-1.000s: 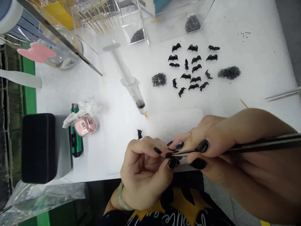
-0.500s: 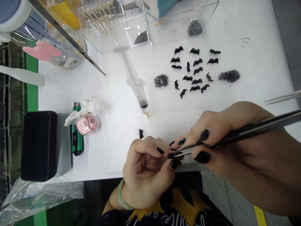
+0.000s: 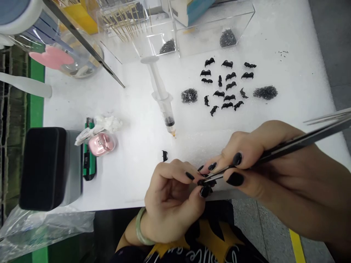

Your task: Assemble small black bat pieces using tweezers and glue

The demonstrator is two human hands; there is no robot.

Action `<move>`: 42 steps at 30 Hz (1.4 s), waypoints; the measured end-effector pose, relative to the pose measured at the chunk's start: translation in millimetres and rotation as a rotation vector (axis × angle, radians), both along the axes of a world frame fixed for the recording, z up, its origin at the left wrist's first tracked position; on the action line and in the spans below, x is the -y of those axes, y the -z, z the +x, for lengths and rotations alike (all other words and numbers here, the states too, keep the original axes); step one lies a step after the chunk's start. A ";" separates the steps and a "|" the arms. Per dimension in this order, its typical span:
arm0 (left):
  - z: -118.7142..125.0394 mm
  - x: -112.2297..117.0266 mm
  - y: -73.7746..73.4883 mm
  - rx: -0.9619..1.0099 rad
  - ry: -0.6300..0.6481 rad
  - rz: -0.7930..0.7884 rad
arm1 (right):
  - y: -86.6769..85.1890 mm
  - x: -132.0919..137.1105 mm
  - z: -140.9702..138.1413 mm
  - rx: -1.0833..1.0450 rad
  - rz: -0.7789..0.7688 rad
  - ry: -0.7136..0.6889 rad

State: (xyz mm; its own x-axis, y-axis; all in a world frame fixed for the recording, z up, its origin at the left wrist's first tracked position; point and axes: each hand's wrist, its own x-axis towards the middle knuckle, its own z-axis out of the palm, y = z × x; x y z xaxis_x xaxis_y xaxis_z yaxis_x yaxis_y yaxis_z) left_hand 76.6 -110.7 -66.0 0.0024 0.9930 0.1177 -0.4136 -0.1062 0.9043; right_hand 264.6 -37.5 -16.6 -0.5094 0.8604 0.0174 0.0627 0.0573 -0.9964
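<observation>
My left hand point(image 3: 174, 206) pinches a tiny black plastic part point(image 3: 201, 182) between thumb and fingertips, just over the table's front edge. Fingers and nails cover much of that part. In my right hand point(image 3: 282, 182) is a pair of dark tweezers point(image 3: 304, 140), slanting in from the right, with the tips at the black part. Close behind my left knuckles lies a single black toothed piece point(image 3: 164, 156). Several similar black pieces point(image 3: 227, 98) are scattered farther back on the white foam surface point(image 3: 197, 135).
Piles of tiny dark bits point(image 3: 189, 95) flank the pieces. A syringe point(image 3: 166, 109) with an orange tip lies left of them. Clear acrylic boxes point(image 3: 214, 47) stand behind. To the left are a pink case point(image 3: 101, 144), a green cutter point(image 3: 89, 164) and a black-topped box point(image 3: 42, 168).
The tweezers' tips have drawn closer together at the black part. Both hands stay almost in place, and the whole view has shifted slightly.
</observation>
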 end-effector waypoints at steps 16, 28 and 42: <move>1.4 -2.1 2.5 -0.047 -0.013 0.014 | -3.5 -1.7 -5.1 -0.076 -0.117 0.034; 0.7 -2.8 1.9 -0.051 0.007 0.012 | 2.5 -0.2 -1.2 -0.081 -0.066 -0.009; -8.8 -1.8 4.2 -0.293 0.101 0.039 | 3.4 -31.1 26.5 0.077 0.145 0.618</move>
State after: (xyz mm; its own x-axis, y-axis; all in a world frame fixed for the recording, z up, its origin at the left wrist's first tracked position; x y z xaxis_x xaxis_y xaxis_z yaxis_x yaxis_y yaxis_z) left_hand 67.8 -108.8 -70.2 0.1401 0.9809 0.1352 -0.1463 -0.1146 0.9826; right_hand 291.2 -6.4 -20.0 0.0760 0.9874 0.1388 0.1982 0.1214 -0.9726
